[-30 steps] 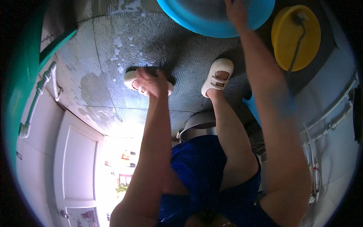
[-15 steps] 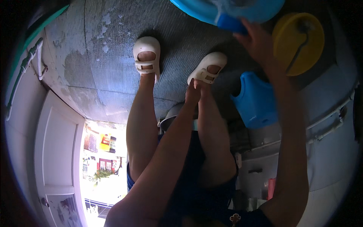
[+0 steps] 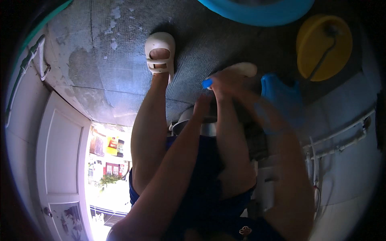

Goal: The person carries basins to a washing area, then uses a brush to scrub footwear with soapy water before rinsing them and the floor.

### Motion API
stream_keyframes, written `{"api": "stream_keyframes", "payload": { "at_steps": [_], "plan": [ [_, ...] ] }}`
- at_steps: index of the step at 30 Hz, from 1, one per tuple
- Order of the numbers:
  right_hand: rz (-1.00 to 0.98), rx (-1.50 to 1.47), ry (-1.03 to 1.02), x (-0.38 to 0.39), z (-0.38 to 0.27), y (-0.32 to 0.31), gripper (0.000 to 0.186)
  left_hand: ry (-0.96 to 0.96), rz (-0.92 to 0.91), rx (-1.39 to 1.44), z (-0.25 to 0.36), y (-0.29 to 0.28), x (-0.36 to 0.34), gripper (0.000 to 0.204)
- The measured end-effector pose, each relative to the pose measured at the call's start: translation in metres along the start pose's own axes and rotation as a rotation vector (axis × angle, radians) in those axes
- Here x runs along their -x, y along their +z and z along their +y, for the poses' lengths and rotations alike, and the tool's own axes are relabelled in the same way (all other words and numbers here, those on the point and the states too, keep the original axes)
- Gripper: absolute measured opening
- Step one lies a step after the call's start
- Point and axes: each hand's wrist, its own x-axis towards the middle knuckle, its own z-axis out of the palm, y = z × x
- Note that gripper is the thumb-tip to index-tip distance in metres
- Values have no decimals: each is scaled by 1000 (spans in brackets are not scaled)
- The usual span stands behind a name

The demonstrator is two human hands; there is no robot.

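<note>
My right hand (image 3: 223, 84), blurred by motion, holds a small blue object (image 3: 207, 83) beside my right white shoe (image 3: 247, 69), partly covering it. My left hand (image 3: 203, 101) is low between my lower legs, left of my right ankle; its fingers are dark and blurred. My left white shoe (image 3: 160, 42) stands on the worn, textured grey floor (image 3: 100, 60). A blue plastic container (image 3: 277, 88) is behind my right forearm. A grey metal pot (image 3: 184, 120) is partly hidden behind my legs.
A large blue basin (image 3: 257, 20) lies at the top; a yellow basin (image 3: 311, 48) with a long dark handle sits at the right. Pipes (image 3: 354, 124) run along both walls. A white door (image 3: 62, 152) stands beside a bright opening at lower left.
My right hand has come down from the blue basin to my right foot with the blue object. My left hand has moved from my left foot to between my legs.
</note>
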Motion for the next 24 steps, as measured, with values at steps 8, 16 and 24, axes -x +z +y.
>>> {"api": "stream_keyframes", "payload": {
  "at_steps": [8,16,24],
  "plan": [
    [18,-327,405,37,84,-24,28,-600,203,581,41,-50,-23,32],
    [187,120,184,15,43,19,35,-683,700,630,40,-44,-14,35],
    [-189,55,332,-11,5,-8,27,-575,611,218,17,-68,12,28]
  ]
}}
